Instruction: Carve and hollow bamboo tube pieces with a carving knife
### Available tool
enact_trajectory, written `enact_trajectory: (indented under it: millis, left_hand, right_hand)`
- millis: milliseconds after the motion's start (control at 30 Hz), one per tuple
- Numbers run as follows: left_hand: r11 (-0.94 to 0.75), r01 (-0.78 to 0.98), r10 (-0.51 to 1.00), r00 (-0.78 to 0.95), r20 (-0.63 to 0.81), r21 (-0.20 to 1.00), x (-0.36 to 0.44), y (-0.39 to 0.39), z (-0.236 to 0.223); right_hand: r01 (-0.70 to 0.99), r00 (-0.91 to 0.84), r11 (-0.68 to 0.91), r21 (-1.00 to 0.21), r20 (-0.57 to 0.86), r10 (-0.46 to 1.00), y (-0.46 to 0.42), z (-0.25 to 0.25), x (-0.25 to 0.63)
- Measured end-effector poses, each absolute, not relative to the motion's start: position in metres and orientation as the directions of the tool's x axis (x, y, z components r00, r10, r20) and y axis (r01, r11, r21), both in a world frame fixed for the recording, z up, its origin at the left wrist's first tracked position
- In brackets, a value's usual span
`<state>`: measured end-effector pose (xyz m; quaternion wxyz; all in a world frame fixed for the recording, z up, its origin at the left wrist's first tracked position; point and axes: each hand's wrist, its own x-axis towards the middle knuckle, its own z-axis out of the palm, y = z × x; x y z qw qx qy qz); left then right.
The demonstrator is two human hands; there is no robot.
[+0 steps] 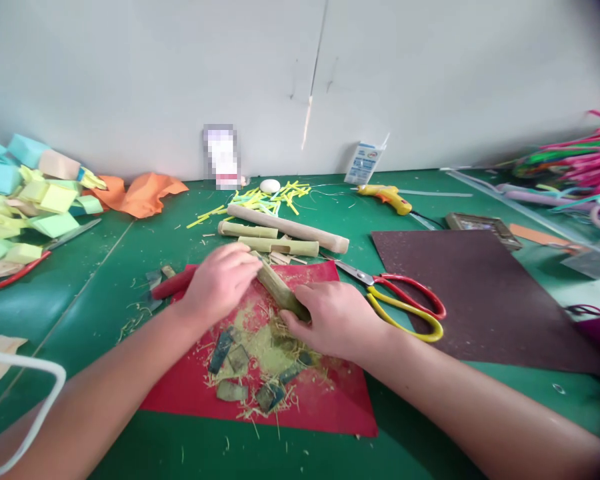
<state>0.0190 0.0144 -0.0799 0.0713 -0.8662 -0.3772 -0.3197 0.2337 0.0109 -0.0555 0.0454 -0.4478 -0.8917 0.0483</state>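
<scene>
A bamboo tube [276, 285] lies slantwise between my hands, above a red sheet [337, 400] strewn with pale dust and shavings. My right hand [333, 317] is closed around its near end, thumb along the side. At the far end, the fingers of my left hand [224, 279] curl onto the tube; a small dark edge shows by the fingertips, too little to name. Several dark, worn square scraps [223, 350] lie in the dust below. Beside my left wrist is a red cylinder [173, 283], partly hidden. Scissors [375, 280] with red and yellow handles rest right of my right hand.
Bamboo tubes [293, 248] and a longer pale stick [290, 228] lie beyond my hands, before yellow strips [260, 200]. A yellow glue gun [387, 198] and a carton [365, 162] stand near the wall. A brown board [460, 293] lies right; folded papers [45, 200] sit left.
</scene>
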Motion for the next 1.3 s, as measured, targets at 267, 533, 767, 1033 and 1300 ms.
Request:
enact_trajectory:
  millis: [267, 533, 767, 1033, 1300]
  left_hand:
    - [-0.725, 0.676, 0.606, 0.533, 0.59, 0.134, 0.021, 0.013, -0.08]
    - [-0.726, 0.679, 0.603, 0.553, 0.575, 0.108, 0.021, 0.013, -0.076]
    - [-0.769, 0.619, 0.594, 0.6, 0.536, 0.159, 0.019, 0.017, -0.078]
    - [-0.765, 0.608, 0.614, 0.585, 0.531, 0.215, 0.015, 0.018, -0.078]
    - [-0.773, 0.61, 0.592, 0.593, 0.546, 0.175, 0.015, 0.018, -0.078]
  right_hand:
    - [0.799, -0.588, 0.59, -0.115, 0.051, 0.807, 0.01, -0.057, 0.232]
    - [0.791, -0.596, 0.599, -0.123, 0.066, 0.8, 0.01, -0.058, 0.232]
    - [0.786, -0.603, 0.604, -0.132, 0.055, 0.796, 0.01, -0.059, 0.232]
    - [0.77, -0.619, 0.625, -0.13, 0.087, 0.78, 0.011, -0.063, 0.233]
    - [0.756, -0.634, 0.645, -0.114, 0.115, 0.764, 0.008, -0.064, 0.233]
